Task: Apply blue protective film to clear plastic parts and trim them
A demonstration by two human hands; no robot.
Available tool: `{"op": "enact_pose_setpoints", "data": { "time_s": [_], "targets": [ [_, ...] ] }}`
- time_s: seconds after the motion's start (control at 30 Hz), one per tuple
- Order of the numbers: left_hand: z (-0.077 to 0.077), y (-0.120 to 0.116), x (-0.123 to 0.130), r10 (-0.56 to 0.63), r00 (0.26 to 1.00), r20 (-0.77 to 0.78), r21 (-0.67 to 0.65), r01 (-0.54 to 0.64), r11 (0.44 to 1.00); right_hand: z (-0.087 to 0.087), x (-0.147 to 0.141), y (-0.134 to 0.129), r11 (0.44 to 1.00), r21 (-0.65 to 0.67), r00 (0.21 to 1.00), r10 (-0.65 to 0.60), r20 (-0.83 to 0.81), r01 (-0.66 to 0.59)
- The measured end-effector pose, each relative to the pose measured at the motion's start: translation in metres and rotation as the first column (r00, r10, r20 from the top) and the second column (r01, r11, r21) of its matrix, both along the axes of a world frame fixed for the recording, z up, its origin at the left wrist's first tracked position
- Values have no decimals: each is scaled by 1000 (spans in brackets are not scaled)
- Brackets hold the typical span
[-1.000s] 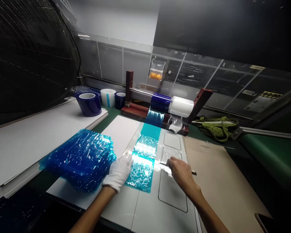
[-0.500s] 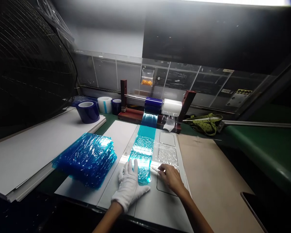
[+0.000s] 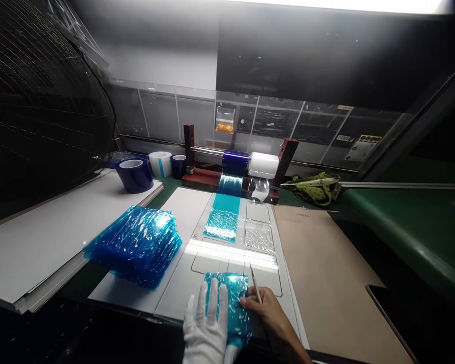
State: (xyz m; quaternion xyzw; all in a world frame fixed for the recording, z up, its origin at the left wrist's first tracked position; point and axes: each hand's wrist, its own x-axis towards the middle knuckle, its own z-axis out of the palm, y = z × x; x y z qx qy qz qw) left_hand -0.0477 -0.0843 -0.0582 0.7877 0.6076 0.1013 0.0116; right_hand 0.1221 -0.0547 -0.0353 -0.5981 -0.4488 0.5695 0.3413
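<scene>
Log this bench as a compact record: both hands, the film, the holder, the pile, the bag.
Left hand: white-gloved, fingers spread over a glossy turquoise film piece
Right hand: bare, holding a slim pointed tool, thumb at the piece's right edge
Strip: shiny turquoise plastic film strip, running from a dark blue film roll; its near end lies apart from the piece
Holder: dark red frame, bearing that roll and a white film roll
Pile: heap of glossy blue film sheets, left of the hands
Bag: yellow-green spotted bag, right of the frame
</scene>
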Motion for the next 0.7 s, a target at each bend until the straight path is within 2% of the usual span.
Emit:
{"op": "enact_pose_setpoints", "data": {
  "time_s": [0.07, 0.1, 0.13, 0.2, 0.23, 0.27, 0.3, 0.37, 0.43, 0.5, 0.57, 0.63, 0.7],
  "targets": [
    [7, -14, -18, 64, 984, 164, -88, -50, 995, 5, -1, -10, 999, -12, 998, -32, -62, 31],
    [11, -17, -27, 130, 944, 304, -151, -87, 985, 10, -1, -14, 999, -13, 994, -39, -102, 38],
    [16, -16, -37, 203, 865, 460, -233, -103, 967, 17, -1, -17, 999, -11, 988, -42, -148, 41],
    [28, -9, -52, 329, 639, 696, -400, -35, 916, 37, -2, -22, 999, 3, 971, -39, -237, 41],
    [36, -2, -59, 374, 542, 753, -457, 21, 889, 47, -3, -23, 999, 19, 962, -37, -269, 43],
    [46, 5, -66, 409, 478, 777, -494, 60, 868, 58, -4, -24, 998, 40, 958, -34, -285, 47],
    [59, 13, -74, 436, 444, 783, -511, 59, 857, 68, -4, -24, 996, 64, 956, -37, -291, 58],
    [94, 30, -91, 454, 392, 800, -480, -34, 876, 83, -4, -24, 989, 110, 960, -66, -272, 99],
    [136, 47, -112, 366, 319, 874, -334, -154, 930, 89, -1, -22, 980, 136, 968, -113, -225, 146],
    [175, 63, -135, 332, 316, 889, -243, -288, 926, 86, 3, -22, 975, 132, 972, -151, -182, 177],
    [200, 79, -154, 301, 342, 890, -201, -298, 933, 78, 6, -22, 976, 116, 973, -166, -158, 185],
    [207, 94, -169, 267, 409, 873, -157, -283, 946, 70, 7, -23, 978, 100, 975, -167, -148, 183],
    [200, 106, -179, 256, 486, 836, -137, -267, 954, 66, 7, -24, 978, 106, 976, -160, -150, 177]
  ]
}}
